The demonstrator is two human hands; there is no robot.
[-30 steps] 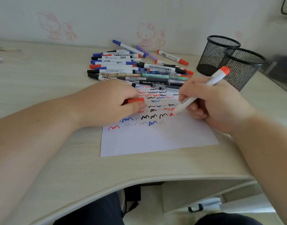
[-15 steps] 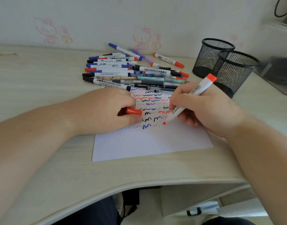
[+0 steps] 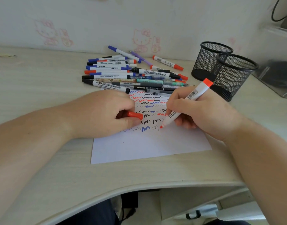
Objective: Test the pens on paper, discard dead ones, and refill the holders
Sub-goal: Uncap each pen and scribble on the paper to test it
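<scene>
A white sheet of paper (image 3: 147, 146) lies on the desk, its upper half covered with red, blue and black squiggles. My right hand (image 3: 202, 112) grips a white marker with red ends (image 3: 190, 99), its red tip touching the paper beside the lowest row of squiggles. My left hand (image 3: 100, 112) rests on the paper's left part and holds the marker's red cap (image 3: 134, 114) in curled fingers. A pile of several pens and whiteboard markers (image 3: 131, 73) lies just behind the paper. Two black mesh holders (image 3: 233, 69) stand at the right, both looking empty.
The desk's curved front edge (image 3: 139, 185) runs below the paper. A clear plastic box (image 3: 279, 78) sits at the far right behind the holders. The wall with pink cartoon stickers (image 3: 142, 40) stands close behind the pen pile.
The marker's tip has moved down the sheet to the lowest row of squiggles. My left hand has stayed on the paper with the cap.
</scene>
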